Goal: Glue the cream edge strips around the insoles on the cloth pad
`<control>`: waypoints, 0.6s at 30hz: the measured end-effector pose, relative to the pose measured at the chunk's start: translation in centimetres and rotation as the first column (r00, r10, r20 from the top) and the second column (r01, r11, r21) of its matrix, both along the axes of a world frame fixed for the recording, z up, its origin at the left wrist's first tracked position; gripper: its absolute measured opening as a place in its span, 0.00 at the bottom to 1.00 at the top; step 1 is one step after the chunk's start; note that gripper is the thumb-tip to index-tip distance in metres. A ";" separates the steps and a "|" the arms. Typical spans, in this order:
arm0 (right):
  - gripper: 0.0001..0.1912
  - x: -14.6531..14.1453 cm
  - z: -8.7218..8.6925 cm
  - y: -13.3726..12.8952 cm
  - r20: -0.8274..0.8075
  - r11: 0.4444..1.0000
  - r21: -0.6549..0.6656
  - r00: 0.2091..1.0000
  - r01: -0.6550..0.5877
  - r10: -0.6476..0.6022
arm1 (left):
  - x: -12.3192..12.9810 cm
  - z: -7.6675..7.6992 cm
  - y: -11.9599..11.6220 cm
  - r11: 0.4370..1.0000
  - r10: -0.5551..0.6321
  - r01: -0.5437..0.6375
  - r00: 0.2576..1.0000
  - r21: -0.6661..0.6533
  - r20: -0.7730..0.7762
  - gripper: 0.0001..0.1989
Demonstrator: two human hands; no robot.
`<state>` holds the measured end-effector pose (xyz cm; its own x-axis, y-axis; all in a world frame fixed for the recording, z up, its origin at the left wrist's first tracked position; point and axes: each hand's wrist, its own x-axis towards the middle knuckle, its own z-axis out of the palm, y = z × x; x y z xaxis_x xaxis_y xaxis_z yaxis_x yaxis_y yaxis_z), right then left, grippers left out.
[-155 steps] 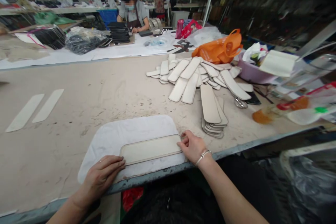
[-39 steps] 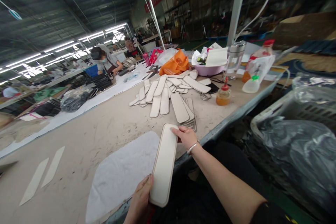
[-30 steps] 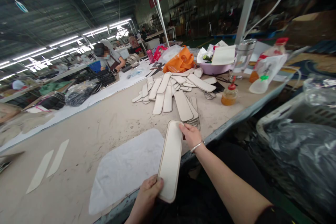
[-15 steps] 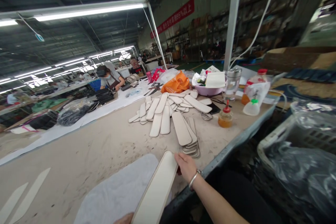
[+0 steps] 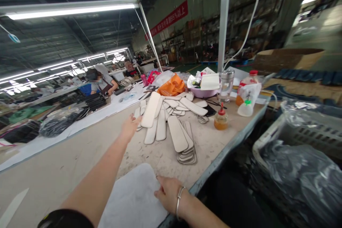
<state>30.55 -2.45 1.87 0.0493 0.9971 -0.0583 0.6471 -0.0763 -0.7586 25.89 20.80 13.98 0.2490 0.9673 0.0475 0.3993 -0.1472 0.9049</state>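
Note:
My left hand (image 5: 130, 127) reaches out to the pile with its fingers stretched, close beside a cream, round-ended panel (image 5: 150, 111) that lies on top of other pieces. Whether the fingertips touch the panel's edge is hard to tell. My right hand (image 5: 170, 191), with a bracelet at the wrist, rests by the right edge of a white sheet (image 5: 133, 194). Its thumb and index finger are apart, with nothing between them. Similar panels lie loosely in a heap (image 5: 160, 126), and a neater stack (image 5: 178, 137) of them stands nearer to me.
Behind the heap are an orange plastic bag (image 5: 172, 84) and a pinkish basin (image 5: 205, 92). A glue bottle with red cap (image 5: 221, 118), scissors (image 5: 202, 119) and a glass jar (image 5: 226, 86) stand to the right. A plastic crate (image 5: 301, 128) is beside the table. A co-worker (image 5: 103, 82) sits far left.
The panel held between both hands has gone to the heap. My left arm now stretches forward to it. My right hand has moved down and left, off the panel, to the sheet's edge.

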 end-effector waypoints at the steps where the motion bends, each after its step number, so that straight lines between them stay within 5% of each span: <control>1: 0.15 0.0 0.2 0.0 0.024 1.000 -0.006 1.000 -0.016 0.016 | 1.7 -0.9 -0.1 1.000 -0.002 0.002 0.997 0.007 -0.082 0.35; 5: 0.12 0.0 0.3 0.1 0.131 0.992 -0.036 0.984 -0.120 0.124 | 6.8 -6.4 -3.5 0.991 -0.136 0.127 0.925 -0.051 -0.355 0.35; 9: 0.13 0.0 -0.2 -0.3 0.218 0.983 -0.022 0.959 -0.182 0.183 | 9.4 -10.8 -7.2 0.978 -0.208 0.186 0.862 -0.094 -0.461 0.35; 13: 0.14 0.3 -0.4 -0.4 0.237 0.972 -0.014 0.944 -0.233 0.230 | 10.1 -11.7 -7.8 0.980 -0.200 0.179 0.872 -0.090 -0.446 0.33; 18: 0.11 0.7 -0.6 -0.4 0.201 0.986 -0.019 0.965 -0.167 0.168 | 7.1 -10.4 -7.2 0.962 -0.270 0.247 0.919 -0.113 -0.289 0.29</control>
<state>31.26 -2.88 1.28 -0.1074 0.9920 -0.0661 0.7898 0.0447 -0.6117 33.01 13.63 3.61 0.4823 0.8654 -0.1360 0.6095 -0.2199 0.7617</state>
